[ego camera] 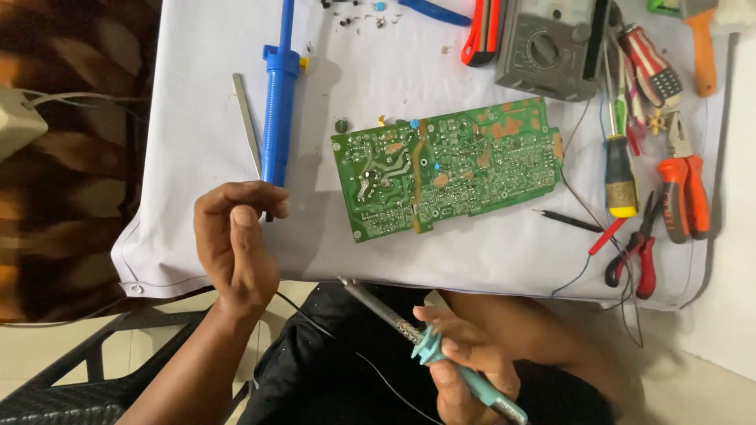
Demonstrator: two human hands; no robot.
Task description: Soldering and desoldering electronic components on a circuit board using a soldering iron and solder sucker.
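Note:
A green circuit board (453,165) lies solder side up on a white cloth (189,126). My right hand (465,370) grips the teal handle of a soldering iron (409,334), its metal tip pointing up-left just below the cloth's front edge. My left hand (236,244) is at the cloth's front left. Its fingers are pinched together at the lower end of a blue desoldering pump (276,110). Whether that hand holds something small, I cannot tell. Thin metal tweezers (248,122) lie just left of the pump.
A grey multimeter (547,51), an orange utility knife (480,27), screwdrivers (622,173), orange pliers (685,189), red cutters (642,256) and probe leads (567,220) crowd the right side. Small loose parts (358,16) lie at the top. A patterned brown surface (63,173) is at left.

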